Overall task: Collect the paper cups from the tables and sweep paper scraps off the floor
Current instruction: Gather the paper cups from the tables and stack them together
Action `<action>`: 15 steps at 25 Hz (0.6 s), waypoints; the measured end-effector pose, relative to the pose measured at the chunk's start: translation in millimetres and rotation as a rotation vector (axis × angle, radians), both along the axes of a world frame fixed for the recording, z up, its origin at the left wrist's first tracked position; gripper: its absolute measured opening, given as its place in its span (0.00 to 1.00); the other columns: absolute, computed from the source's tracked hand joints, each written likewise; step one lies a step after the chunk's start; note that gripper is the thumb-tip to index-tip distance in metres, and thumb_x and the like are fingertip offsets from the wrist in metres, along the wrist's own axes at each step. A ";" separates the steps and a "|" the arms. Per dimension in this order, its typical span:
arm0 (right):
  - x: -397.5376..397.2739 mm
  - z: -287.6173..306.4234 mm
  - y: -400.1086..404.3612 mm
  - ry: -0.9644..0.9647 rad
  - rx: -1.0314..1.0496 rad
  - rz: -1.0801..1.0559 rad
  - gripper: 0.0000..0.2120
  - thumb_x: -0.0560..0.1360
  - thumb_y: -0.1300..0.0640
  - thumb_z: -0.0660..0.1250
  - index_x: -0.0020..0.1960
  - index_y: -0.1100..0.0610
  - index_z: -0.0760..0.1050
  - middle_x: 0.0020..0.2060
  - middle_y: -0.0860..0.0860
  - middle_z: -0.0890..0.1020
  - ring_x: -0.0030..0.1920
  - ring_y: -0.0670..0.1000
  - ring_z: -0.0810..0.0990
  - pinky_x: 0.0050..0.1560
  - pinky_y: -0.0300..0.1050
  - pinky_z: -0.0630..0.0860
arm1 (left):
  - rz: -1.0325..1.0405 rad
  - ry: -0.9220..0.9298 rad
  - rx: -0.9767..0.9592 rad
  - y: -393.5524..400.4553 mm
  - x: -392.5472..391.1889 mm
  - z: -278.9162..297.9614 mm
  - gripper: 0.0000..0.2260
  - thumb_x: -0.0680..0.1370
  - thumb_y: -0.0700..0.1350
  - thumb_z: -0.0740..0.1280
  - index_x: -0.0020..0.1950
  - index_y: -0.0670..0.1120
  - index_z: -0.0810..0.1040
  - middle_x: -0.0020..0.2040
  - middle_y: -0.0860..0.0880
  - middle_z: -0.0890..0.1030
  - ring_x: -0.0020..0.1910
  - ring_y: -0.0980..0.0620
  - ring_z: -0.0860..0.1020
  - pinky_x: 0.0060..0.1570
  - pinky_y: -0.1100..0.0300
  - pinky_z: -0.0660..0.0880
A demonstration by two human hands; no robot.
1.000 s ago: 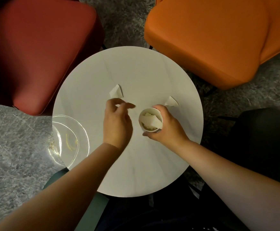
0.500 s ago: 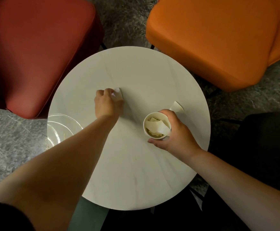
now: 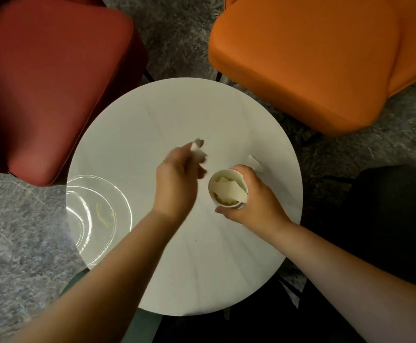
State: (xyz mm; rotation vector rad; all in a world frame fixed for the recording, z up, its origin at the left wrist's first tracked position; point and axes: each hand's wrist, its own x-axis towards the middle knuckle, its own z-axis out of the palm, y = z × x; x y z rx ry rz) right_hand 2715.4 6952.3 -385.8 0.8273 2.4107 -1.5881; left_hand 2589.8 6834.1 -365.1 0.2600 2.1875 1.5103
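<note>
Left hand (image 3: 174, 184) pinching blurred, probably paper, scrap (image 3: 198, 151); right hand (image 3: 254, 199) wrapped round paper cup (image 3: 228, 188). Release squarely over rim.

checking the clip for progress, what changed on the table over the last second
The left hand reached out to the paper scrap near the table's middle, pinched it, and now carries it back toward the paper cup. The right hand holds the cup as before; the second scrap beyond it lies untouched.
</note>
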 end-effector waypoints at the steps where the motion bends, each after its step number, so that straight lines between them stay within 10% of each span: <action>1: 1.3 0.6 0.8 0.006 -0.009 -0.005 0.35 0.62 0.49 0.80 0.61 0.38 0.63 0.53 0.32 0.73 0.56 0.33 0.71 0.48 0.26 0.70 | -0.106 0.056 -0.052 -1.3 10.9 11.4 0.10 0.79 0.41 0.62 0.52 0.57 0.75 0.40 0.54 0.82 0.34 0.57 0.80 0.37 0.65 0.75; 8: 11.5 3.9 7.7 0.010 -0.023 -0.041 0.30 0.64 0.50 0.78 0.59 0.39 0.65 0.50 0.36 0.77 0.51 0.38 0.77 0.46 0.32 0.76 | -0.604 0.454 -0.429 5.2 38.0 20.5 0.18 0.74 0.37 0.65 0.59 0.54 0.79 0.43 0.54 0.72 0.36 0.50 0.75 0.33 0.62 0.70; 15: 19.2 2.4 12.9 0.044 0.024 0.022 0.27 0.63 0.54 0.76 0.58 0.44 0.70 0.52 0.42 0.79 0.50 0.42 0.79 0.48 0.43 0.80 | -0.831 0.603 -0.791 29.8 47.7 16.7 0.04 0.73 0.40 0.66 0.46 0.49 0.77 0.41 0.51 0.78 0.36 0.49 0.70 0.33 0.60 0.62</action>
